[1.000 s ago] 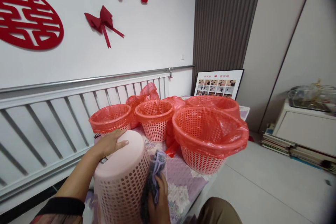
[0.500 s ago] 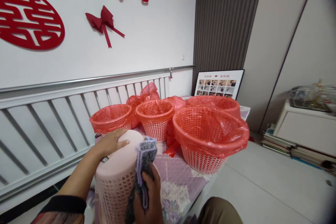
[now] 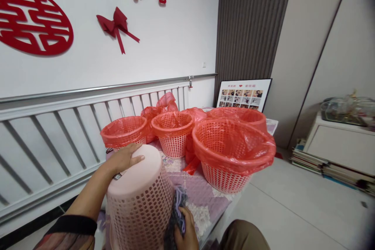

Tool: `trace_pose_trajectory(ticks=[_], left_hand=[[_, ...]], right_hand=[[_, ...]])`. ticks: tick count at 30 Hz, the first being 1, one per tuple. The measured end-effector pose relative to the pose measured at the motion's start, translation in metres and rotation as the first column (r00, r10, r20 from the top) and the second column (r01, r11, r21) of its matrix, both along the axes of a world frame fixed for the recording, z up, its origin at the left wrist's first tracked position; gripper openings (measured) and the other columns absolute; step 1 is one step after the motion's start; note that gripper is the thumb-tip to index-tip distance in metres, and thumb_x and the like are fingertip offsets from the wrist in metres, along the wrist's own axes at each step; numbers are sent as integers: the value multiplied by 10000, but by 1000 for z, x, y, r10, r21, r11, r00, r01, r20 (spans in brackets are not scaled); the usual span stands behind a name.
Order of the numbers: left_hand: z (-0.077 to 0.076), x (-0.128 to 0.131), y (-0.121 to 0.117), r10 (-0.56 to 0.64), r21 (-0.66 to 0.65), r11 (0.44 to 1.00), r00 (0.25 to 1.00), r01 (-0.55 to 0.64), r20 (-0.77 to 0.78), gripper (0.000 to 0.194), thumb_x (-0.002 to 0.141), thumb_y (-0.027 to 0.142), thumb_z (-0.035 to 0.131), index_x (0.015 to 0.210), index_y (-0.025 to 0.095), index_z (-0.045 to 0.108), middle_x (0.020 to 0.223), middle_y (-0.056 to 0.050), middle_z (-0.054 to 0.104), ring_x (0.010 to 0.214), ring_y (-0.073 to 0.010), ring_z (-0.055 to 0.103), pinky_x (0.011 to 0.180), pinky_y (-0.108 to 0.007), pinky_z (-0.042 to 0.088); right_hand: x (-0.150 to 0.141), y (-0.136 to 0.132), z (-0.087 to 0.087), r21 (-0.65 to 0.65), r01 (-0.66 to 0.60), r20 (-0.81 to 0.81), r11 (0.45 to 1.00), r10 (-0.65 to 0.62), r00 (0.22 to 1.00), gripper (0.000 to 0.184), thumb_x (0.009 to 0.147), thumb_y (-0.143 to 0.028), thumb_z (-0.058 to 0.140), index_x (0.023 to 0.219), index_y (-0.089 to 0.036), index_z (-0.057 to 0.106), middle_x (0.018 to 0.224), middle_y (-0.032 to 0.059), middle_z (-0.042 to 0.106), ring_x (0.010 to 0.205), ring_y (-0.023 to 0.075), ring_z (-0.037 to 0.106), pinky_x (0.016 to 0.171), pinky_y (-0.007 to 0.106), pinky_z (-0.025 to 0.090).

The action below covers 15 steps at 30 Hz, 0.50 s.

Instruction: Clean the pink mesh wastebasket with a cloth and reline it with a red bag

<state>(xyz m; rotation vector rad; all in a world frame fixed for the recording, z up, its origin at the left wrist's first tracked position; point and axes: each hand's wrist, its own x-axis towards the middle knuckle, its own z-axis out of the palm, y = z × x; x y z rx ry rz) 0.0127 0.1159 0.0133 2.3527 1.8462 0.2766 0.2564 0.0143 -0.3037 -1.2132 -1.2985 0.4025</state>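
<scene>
A pale pink perforated plastic basket (image 3: 140, 203) stands upside down on the cloth-covered table, close in front of me. My left hand (image 3: 125, 160) rests on its solid base, fingers stretched out with the thumb apart. Low on the basket's right side, my right hand (image 3: 186, 230) grips a dark grey cloth with lilac edging (image 3: 177, 211), which touches the perforated wall. Part of the cloth is hidden behind the basket and fingers.
Behind stand several baskets lined with red plastic bags: a left one (image 3: 124, 131), a middle one (image 3: 173, 133) and a large right one (image 3: 231, 156). A white radiator (image 3: 73, 136) runs along the wall. A photo board (image 3: 244, 93) leans at the back.
My right hand and the cloth have moved down and to the right, from the basket's upper edge to its lower side. My left hand has stayed on the base.
</scene>
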Motion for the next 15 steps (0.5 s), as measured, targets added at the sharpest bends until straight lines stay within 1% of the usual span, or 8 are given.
trace_pose_trajectory(ticks=[2,4,7,9,11,12,13,15], left_hand=[[0,0,1,-1,-1,1000,1000,1,-1,909,857,747,408,1539,146,391,1629,-167,391,1485,-338,399,1233,-496,288],[-1,-1,1,-4,0,1000,1000,4,0,911,859,748,408,1540,144,387,1628,-166,394,1489,-332,396,1239,-489,280],[0,0,0,-7,7,1000,1000,7,4,920,859,738,419,1543,124,378,1630,-167,389,1494,-332,386,1247,-481,268],[1,1,0,-8,11,1000,1000,8,8,915,859,730,426,1531,110,397,1619,-173,406,1486,-336,401,1244,-475,280],[1,1,-1,-13,14,1000,1000,13,12,889,861,725,428,1514,122,430,1608,-165,429,1472,-331,424,1238,-463,299],[2,2,-1,-16,14,1000,1000,16,14,872,863,723,428,1508,137,442,1605,-154,437,1468,-325,432,1236,-455,306],[2,2,-1,-18,15,1000,1000,18,15,858,866,722,428,1504,150,449,1605,-146,441,1466,-319,435,1234,-452,311],[2,2,-1,-19,12,1000,1000,19,18,847,872,716,426,1508,158,444,1612,-138,430,1473,-312,425,1237,-453,306]], right_hand=[[-4,11,5,-25,-7,-61,1000,5,998,426,765,-120,533,1154,-219,674,1192,88,699,1173,255,673,1043,398,545],[-13,14,24,22,-22,-80,1000,24,997,418,788,-141,529,1170,-227,675,1273,97,668,1227,251,643,1048,389,541],[-30,1,74,133,-108,-31,985,113,993,450,872,-151,500,1299,-238,610,1482,108,527,1387,244,515,1117,398,484],[-38,-10,107,223,-221,56,949,213,975,485,873,-150,532,1347,-242,573,1550,114,453,1429,259,467,1129,406,471],[-41,-15,127,287,-280,110,916,259,960,519,834,-136,571,1341,-246,579,1570,116,429,1431,280,463,1129,419,469],[-41,-15,131,304,-281,115,910,258,959,528,813,-128,580,1326,-248,591,1569,115,431,1426,288,468,1131,427,466],[-39,-11,131,309,-267,107,913,245,964,533,797,-118,579,1313,-250,602,1563,112,439,1423,291,471,1137,435,459],[-29,5,122,274,-253,96,928,235,967,546,781,-103,562,1306,-246,611,1538,109,472,1415,282,482,1143,438,452]])
